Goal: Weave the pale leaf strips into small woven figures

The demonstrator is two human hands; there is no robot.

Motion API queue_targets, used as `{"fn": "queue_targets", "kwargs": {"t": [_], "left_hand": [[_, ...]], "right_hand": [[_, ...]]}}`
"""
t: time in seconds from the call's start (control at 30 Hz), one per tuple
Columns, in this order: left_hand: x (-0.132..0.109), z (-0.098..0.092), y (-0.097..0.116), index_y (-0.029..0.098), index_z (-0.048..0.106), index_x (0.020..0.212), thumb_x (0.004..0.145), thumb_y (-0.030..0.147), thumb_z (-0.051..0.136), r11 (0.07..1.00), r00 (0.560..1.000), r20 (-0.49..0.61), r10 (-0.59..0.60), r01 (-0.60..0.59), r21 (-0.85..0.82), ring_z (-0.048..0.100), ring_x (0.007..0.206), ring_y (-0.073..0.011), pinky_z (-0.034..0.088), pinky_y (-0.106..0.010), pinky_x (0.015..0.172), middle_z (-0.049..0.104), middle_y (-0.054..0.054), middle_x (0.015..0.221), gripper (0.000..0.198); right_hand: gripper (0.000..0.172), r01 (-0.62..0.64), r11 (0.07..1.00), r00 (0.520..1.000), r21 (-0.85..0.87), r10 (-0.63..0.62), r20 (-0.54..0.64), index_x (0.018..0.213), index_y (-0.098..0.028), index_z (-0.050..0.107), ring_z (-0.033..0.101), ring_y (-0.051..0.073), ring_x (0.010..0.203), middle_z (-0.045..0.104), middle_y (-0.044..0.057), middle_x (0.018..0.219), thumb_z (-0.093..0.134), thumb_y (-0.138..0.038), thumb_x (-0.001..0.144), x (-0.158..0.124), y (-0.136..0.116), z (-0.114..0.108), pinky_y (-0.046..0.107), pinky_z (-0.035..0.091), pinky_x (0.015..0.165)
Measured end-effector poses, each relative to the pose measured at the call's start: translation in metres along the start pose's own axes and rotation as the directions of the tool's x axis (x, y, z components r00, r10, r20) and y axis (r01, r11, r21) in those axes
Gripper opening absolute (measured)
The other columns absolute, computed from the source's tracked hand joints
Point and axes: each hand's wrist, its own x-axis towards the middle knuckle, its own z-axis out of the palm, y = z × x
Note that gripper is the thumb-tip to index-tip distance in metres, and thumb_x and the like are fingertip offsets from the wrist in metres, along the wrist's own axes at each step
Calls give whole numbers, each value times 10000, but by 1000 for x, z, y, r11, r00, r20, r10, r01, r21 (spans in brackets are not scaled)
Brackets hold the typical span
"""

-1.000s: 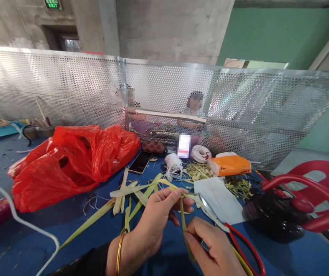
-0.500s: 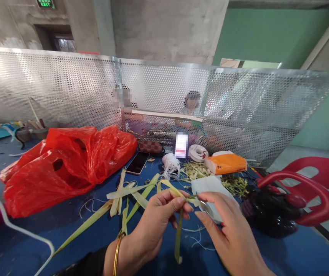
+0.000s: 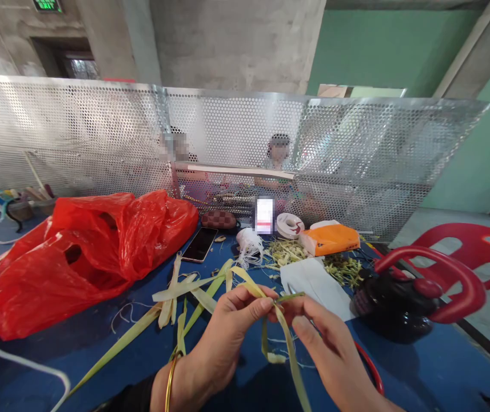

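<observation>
Yellow-green leaf strips [image 3: 290,349] cross between my two hands and hang down over the blue table. My left hand [image 3: 238,317] pinches them between thumb and fingers, and a gold bangle circles its wrist. Just to the right, my right hand [image 3: 328,337] has its fingers bent close to the crossing point, under a short green piece [image 3: 291,297]; what its fingertips grip is partly hidden. More pale leaf strips [image 3: 174,294] lie on the table to the left of my hands.
A red plastic bag [image 3: 99,252] fills the left. Beyond my hands are a phone [image 3: 200,245], white string [image 3: 250,246], a tape roll [image 3: 290,225] and an orange packet [image 3: 333,238]. A dark kettle [image 3: 399,309] stands right. Two people sit behind the perforated screen [image 3: 236,126].
A long strip that was not hanging in front now drops between my hands. My right hand has come nearer the left, its fingers more curled. The view has shifted slightly right.
</observation>
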Motion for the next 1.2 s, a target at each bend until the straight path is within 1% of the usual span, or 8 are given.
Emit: {"fn": "queue_targets", "kwargs": {"t": [0.07,0.17,0.4,0.47,0.57,0.77,0.93,1.2], "left_hand": [[-1,0,-1,163,729,809,752,226,730,1000,999,42,-9,8,25,587,674,-118,432,-234,739,680,-13,689,86],[-1,-1,-2,163,741,816,755,234,725,998,993,101,-60,57,40,584,616,-107,435,-238,710,686,-23,706,95],[-2,3,-5,112,757,741,773,274,688,989,972,202,-120,100,105,550,522,-119,423,-246,543,646,-58,643,180],[-1,4,-4,108,756,735,768,246,686,988,974,188,-123,101,118,556,522,-109,430,-240,554,668,-68,677,158],[1,5,-1,120,754,770,759,209,688,988,987,116,-114,100,120,572,533,-110,437,-229,569,683,-60,665,111],[5,1,2,146,735,734,688,222,749,971,989,-79,-124,137,195,582,496,-103,448,-224,547,700,-33,679,90],[8,-2,3,152,735,707,695,262,739,945,987,-81,-137,155,287,585,488,-111,458,-235,549,693,-34,618,110],[9,-4,8,134,724,668,666,327,770,925,973,-73,-219,231,302,594,504,-111,473,-233,564,697,-53,605,198]], "right_hand": [[219,-188,952,980,241,197,-12,897,-194,624,621,196,780,667,46,793,551,-400,907,4,0,0,299,490,719],[230,-313,834,933,454,359,-18,787,-185,616,591,164,671,615,3,659,663,-405,832,8,2,2,268,473,641],[269,-535,499,825,682,480,297,712,-174,557,573,118,452,558,-49,540,755,-351,753,12,9,14,224,396,486],[269,-546,525,824,652,475,308,726,-156,585,576,110,471,561,-40,536,731,-376,777,13,11,13,215,396,502],[398,-512,683,857,521,446,258,729,-132,624,556,109,522,613,13,598,590,-506,860,13,12,7,227,427,536],[378,-385,922,911,51,370,182,671,-180,553,477,105,495,495,-48,529,573,-499,872,13,8,-7,222,385,495],[350,-299,943,932,-143,321,171,651,-195,496,392,99,490,419,-58,518,520,-435,905,10,7,-11,221,303,463],[307,-309,936,905,-171,345,251,633,-196,499,363,98,478,413,-55,504,543,-378,876,16,-3,-27,218,277,458]]}}
